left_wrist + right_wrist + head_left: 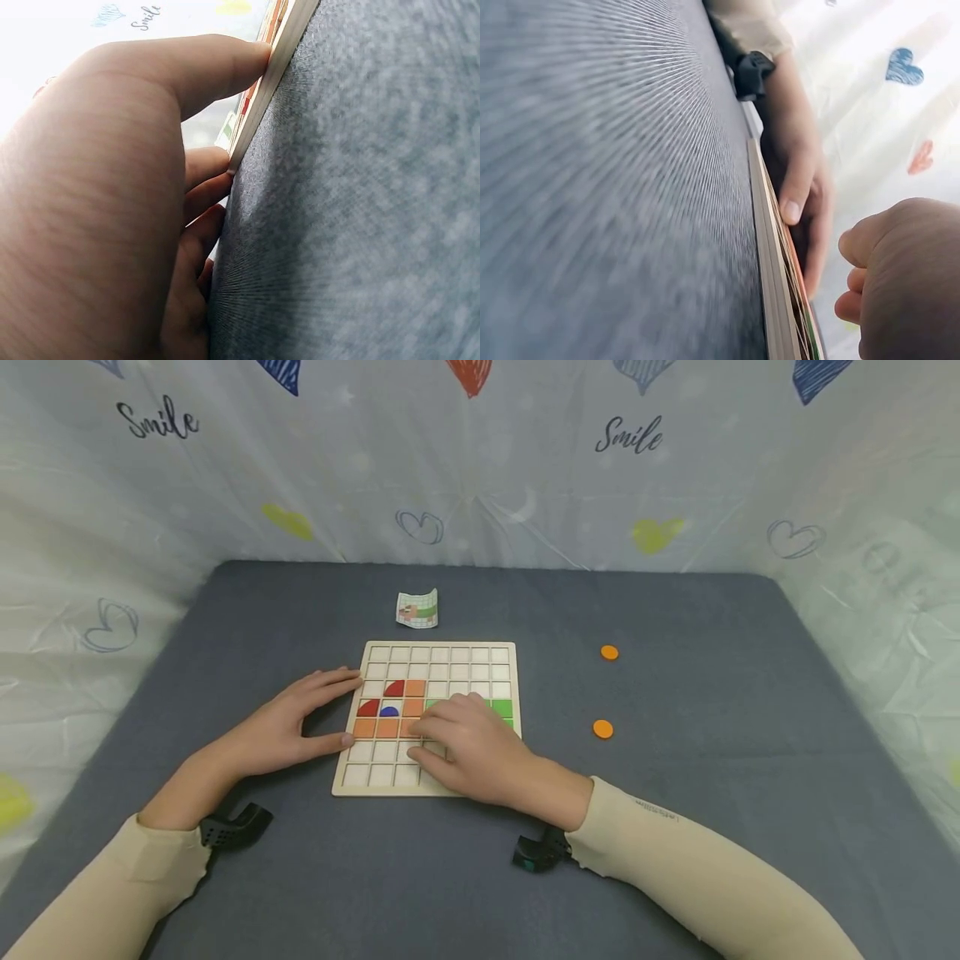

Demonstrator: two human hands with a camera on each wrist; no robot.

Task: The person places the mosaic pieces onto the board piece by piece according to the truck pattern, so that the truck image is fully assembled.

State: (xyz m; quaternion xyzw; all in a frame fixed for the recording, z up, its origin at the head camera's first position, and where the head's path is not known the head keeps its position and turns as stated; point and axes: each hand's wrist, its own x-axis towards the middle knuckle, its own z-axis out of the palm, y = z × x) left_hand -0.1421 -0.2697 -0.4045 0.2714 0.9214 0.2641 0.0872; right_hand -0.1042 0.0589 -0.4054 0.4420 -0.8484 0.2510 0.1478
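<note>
A wooden grid board [438, 788] lies on the table with colored tiles in some of its cells. My left hand [277, 727] steadies its left edge, fingers extended; in the left wrist view the thumb [225, 67] touches the board's side. Over the board's lower middle is my right hand [480, 752], thumb and index finger apart near an orange square tile [387, 728]. No piece shows between them. Red quarter-round tiles [394, 688], a blue half-round tile [389, 712] and green tiles [502, 707] sit in cells. The right hand hides part of the board.
A small printed picture card [417, 610] stands slightly curled behind the board. Two orange discs, one farther back [610, 652] and one nearer [603, 729], lie to the right on the grey tablecloth [697, 693]. A patterned white curtain [480, 460] hangs behind.
</note>
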